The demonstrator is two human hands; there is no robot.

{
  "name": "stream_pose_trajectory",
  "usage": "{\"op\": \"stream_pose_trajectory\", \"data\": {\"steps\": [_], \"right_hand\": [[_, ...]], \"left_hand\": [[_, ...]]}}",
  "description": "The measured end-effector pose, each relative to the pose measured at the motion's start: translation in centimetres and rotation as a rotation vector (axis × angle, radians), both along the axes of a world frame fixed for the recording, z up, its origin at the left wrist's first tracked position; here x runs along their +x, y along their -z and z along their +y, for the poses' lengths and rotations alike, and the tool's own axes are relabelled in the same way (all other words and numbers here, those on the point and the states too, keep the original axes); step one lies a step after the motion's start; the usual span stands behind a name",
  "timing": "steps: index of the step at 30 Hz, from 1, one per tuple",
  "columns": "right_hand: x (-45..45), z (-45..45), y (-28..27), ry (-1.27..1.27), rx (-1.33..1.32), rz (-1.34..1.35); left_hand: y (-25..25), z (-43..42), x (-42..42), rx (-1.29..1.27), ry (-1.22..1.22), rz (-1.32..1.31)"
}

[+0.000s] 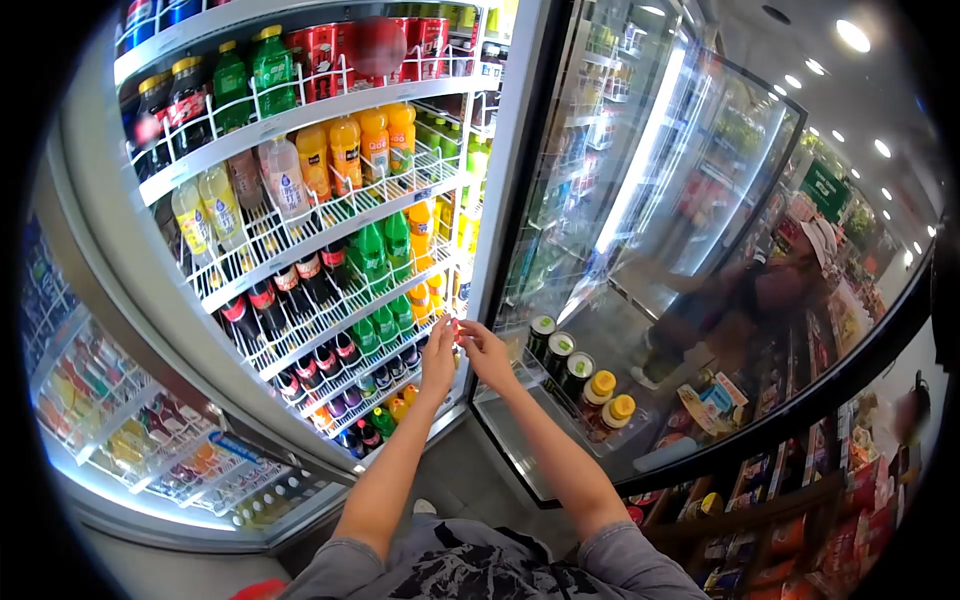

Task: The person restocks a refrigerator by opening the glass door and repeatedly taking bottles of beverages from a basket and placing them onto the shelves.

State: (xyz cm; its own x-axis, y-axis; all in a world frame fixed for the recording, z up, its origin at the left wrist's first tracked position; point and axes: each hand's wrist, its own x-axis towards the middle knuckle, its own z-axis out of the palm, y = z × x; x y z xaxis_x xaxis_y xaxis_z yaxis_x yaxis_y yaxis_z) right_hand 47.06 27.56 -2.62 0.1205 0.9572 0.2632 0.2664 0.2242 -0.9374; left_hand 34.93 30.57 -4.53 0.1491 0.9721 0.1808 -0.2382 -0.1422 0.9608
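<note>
We locate a small red object [457, 331] between the fingertips of both hands, in front of the lower cooler shelves [328, 238]. The left hand [439, 352] points upward, its fingers close together and partly straight; the right hand [485, 352] curls inward, its fingers bent. We cannot tell which hand grips the object. Our left forearm [385, 460] and right forearm [550, 440] extend forward and converge. Bottles [290, 180] line the shelves; the glass door [575, 230] stands open at right.
</note>
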Motion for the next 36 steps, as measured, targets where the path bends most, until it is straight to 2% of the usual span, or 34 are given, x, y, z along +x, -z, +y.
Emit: {"op": "stream_pose_trajectory", "data": {"steps": [3, 8, 18, 20, 24, 28, 36], "right_hand": [[0.9, -4.2, -1.5, -0.111, 0.011, 0.17], [1.3, -11.0, -5.1, -0.297, -0.073, 0.277], [-6.3, -15.8, -5.8, -0.708, -0.214, 0.276], [-9.8, -16.5, -5.9, -0.72, -0.169, 0.419], [-15.9, -17.8, -6.0, -0.897, -0.157, 0.279], [-20.3, -18.1, -5.6, -0.913, -0.24, 0.319], [-27.2, -19.9, -5.2, -0.965, -0.314, 0.252]], "left_hand": [[-3.1, -5.7, -0.4, -0.103, -0.016, -0.111], [-4.1, -13.5, -2.6, -0.056, -0.11, -0.068], [-1.6, -24.1, -11.0, -0.161, -0.386, -0.096], [-2.3, -25.5, -13.0, -0.18, -0.437, -0.088], [-3.3, -28.2, -17.2, -0.111, -0.549, -0.11], [-2.7, -31.3, -22.6, -0.129, -0.638, -0.05], [-1.3, -37.6, -32.5, -0.17, -0.788, -0.162]]}}
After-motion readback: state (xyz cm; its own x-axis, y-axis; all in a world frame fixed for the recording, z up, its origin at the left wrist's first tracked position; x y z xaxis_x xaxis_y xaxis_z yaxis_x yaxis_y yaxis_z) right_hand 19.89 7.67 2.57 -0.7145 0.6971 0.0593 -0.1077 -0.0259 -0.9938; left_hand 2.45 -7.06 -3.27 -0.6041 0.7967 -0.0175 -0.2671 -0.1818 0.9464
